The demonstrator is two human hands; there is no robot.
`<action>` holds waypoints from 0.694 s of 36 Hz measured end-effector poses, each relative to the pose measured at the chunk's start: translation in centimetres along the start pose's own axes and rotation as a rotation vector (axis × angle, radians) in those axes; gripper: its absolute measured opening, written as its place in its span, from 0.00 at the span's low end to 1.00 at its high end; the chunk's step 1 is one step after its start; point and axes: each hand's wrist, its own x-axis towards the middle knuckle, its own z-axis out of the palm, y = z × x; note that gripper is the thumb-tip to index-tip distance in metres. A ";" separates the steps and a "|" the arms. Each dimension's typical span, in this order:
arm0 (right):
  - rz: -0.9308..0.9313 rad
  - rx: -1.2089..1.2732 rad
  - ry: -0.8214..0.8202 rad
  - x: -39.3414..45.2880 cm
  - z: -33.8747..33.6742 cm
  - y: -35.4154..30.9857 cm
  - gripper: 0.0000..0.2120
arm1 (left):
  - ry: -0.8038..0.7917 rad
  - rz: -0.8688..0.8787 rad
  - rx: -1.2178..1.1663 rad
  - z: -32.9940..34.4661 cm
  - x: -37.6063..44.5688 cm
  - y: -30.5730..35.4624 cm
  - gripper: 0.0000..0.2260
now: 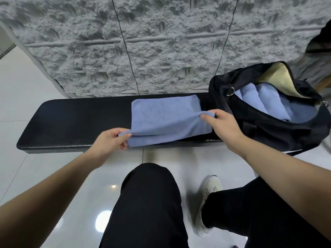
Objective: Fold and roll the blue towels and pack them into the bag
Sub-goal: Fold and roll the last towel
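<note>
Just one view here, a wide-angle cam on the person's head, looking forward and steeply down. It sits close over the black bench, with both forearms reaching in from the bottom corners and the knees right below. The rough grey wall fills the top, edges bending from the lens.
</note>
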 end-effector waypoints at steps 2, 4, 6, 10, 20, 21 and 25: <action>0.032 0.042 0.029 1.4 1.0 -0.5 0.16 | 0.073 0.013 0.028 -0.2 1.8 0.4 0.05; 0.071 0.066 0.053 3.0 1.8 -0.9 0.18 | 0.134 0.035 0.077 -0.4 3.7 0.9 0.07; 0.078 0.071 0.076 4.9 2.5 -1.0 0.15 | 0.175 0.035 0.056 -0.6 5.7 1.2 0.06; 0.061 0.002 0.109 8.6 3.8 -1.0 0.18 | 0.256 0.031 0.012 -0.5 9.8 1.6 0.07; 0.078 -0.215 0.155 15.6 5.2 0.9 0.18 | 0.380 0.006 0.022 2.0 17.5 2.7 0.09; 0.084 -0.226 0.157 16.0 5.3 1.1 0.16 | 0.387 -0.004 0.029 2.1 17.9 2.6 0.09; 0.096 -0.255 0.169 17.4 5.5 1.9 0.14 | 0.401 -0.029 0.132 2.6 19.3 1.9 0.13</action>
